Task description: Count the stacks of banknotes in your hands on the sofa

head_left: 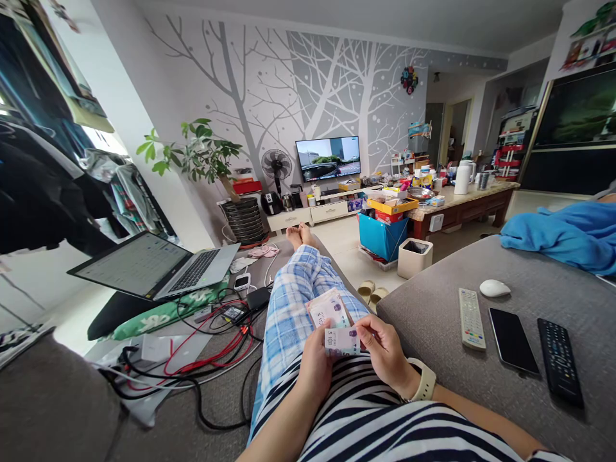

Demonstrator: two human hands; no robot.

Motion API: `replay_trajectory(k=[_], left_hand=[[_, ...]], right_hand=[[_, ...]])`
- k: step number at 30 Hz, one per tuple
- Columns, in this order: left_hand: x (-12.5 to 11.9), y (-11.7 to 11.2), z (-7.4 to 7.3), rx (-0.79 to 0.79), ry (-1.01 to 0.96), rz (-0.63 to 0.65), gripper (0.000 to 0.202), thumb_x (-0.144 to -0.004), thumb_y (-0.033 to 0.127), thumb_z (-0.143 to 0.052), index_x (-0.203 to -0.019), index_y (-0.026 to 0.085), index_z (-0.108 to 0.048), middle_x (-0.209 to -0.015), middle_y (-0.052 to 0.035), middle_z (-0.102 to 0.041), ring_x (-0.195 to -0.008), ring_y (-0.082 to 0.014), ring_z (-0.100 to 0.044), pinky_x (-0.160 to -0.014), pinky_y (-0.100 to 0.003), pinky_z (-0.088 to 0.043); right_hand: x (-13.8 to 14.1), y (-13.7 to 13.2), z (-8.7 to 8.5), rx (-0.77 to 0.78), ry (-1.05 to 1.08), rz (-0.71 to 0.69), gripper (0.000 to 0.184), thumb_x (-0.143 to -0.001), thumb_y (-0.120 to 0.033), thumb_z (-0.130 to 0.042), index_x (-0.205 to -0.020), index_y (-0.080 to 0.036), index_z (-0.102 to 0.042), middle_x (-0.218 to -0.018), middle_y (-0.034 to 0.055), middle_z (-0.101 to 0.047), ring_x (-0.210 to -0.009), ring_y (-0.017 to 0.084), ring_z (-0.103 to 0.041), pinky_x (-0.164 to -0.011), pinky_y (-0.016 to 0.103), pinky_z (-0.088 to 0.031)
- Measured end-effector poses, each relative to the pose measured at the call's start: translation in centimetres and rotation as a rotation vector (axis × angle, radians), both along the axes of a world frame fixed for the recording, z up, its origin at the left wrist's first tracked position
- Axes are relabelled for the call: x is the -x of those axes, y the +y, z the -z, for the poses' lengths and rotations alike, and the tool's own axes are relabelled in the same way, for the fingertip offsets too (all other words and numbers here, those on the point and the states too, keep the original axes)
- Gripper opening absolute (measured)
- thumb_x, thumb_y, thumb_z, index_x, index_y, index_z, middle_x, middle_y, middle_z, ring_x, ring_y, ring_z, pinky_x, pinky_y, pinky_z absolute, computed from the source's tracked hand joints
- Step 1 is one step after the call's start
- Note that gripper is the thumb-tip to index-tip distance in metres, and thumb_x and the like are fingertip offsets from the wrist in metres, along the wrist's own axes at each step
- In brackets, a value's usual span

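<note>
Pale pinkish-purple banknotes are held low over my lap, in front of a striped top. My left hand is closed round their left end. At the right end, the fingers of my right hand pinch the edge of a note; a pale watch sits on that wrist. Just beyond, a loose pile of similar banknotes lies on my blue plaid trousers, its near edge partly hidden by my left hand and the held notes. How many notes I hold cannot be made out.
On my left, a laptop sits on a green cushion beside tangled cables. To my right on the grey sofa lie a light remote, a phone, a black remote and a white mouse. Ahead stands a cluttered table.
</note>
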State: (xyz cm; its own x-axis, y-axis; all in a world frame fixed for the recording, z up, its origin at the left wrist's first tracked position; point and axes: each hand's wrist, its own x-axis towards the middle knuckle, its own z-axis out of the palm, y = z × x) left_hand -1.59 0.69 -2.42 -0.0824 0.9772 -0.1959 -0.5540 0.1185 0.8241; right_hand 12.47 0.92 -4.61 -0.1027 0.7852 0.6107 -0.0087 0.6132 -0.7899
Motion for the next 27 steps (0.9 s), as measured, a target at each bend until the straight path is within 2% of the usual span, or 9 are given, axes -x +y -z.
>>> replay_trajectory(k=[10, 16, 22, 24, 27], left_hand=[[0.2, 0.0, 0.4, -0.016, -0.009, 0.003, 0.028, -0.069, 0.036, -0.074, -0.081, 0.013, -0.064, -0.061, -0.0017, -0.065, -0.052, -0.0140, -0.059, -0.052, -0.026, -0.049], [0.2, -0.2, -0.3, 0.010, -0.010, 0.015, 0.022, -0.070, 0.032, -0.073, -0.080, 0.013, -0.066, -0.061, -0.0025, -0.068, -0.050, -0.0137, -0.059, -0.053, -0.027, -0.050], [-0.2, -0.4, -1.0, -0.047, -0.013, 0.021, 0.023, -0.071, 0.028, -0.070, -0.087, 0.011, -0.070, -0.073, -0.0072, -0.073, -0.061, -0.0189, -0.066, -0.059, -0.029, -0.052], [-0.3, -0.3, -1.1, -0.052, -0.010, 0.013, 0.022, -0.072, 0.026, -0.070, -0.089, 0.011, -0.070, -0.075, -0.0078, -0.074, -0.064, -0.0198, -0.067, -0.063, -0.030, -0.053], [-0.4, -0.2, -1.1, -0.055, -0.003, 0.002, 0.022, -0.072, 0.019, -0.070, -0.093, 0.012, -0.069, -0.078, -0.0070, -0.074, -0.065, -0.0187, -0.067, -0.065, -0.029, -0.053]], right_hand=[[-0.1, -0.2, -0.2, 0.003, 0.019, -0.063, 0.028, -0.097, -0.040, -0.049, -0.083, -0.019, -0.060, -0.060, -0.0028, -0.052, -0.054, 0.013, -0.049, -0.053, 0.024, -0.037], [-0.2, -0.3, -0.4, 0.011, 0.020, -0.092, 0.031, -0.097, -0.042, -0.047, -0.079, -0.019, -0.058, -0.060, -0.0023, -0.051, -0.054, 0.013, -0.048, -0.054, 0.025, -0.037], [-0.3, -0.3, -0.7, 0.020, 0.024, -0.158, 0.039, -0.096, -0.048, -0.045, -0.073, -0.020, -0.059, -0.061, 0.0010, -0.058, -0.054, 0.014, -0.048, -0.054, 0.026, -0.039], [-0.3, -0.1, -0.7, 0.030, 0.042, -0.136, 0.040, -0.096, -0.047, -0.046, -0.070, -0.020, -0.057, -0.061, 0.0011, -0.059, -0.055, 0.014, -0.050, -0.055, 0.026, -0.040], [-0.1, 0.8, -0.6, 0.071, 0.060, 0.002, 0.036, -0.092, -0.046, -0.054, -0.067, -0.020, -0.053, -0.059, -0.0014, -0.055, -0.055, 0.013, -0.049, -0.056, 0.025, -0.039]])
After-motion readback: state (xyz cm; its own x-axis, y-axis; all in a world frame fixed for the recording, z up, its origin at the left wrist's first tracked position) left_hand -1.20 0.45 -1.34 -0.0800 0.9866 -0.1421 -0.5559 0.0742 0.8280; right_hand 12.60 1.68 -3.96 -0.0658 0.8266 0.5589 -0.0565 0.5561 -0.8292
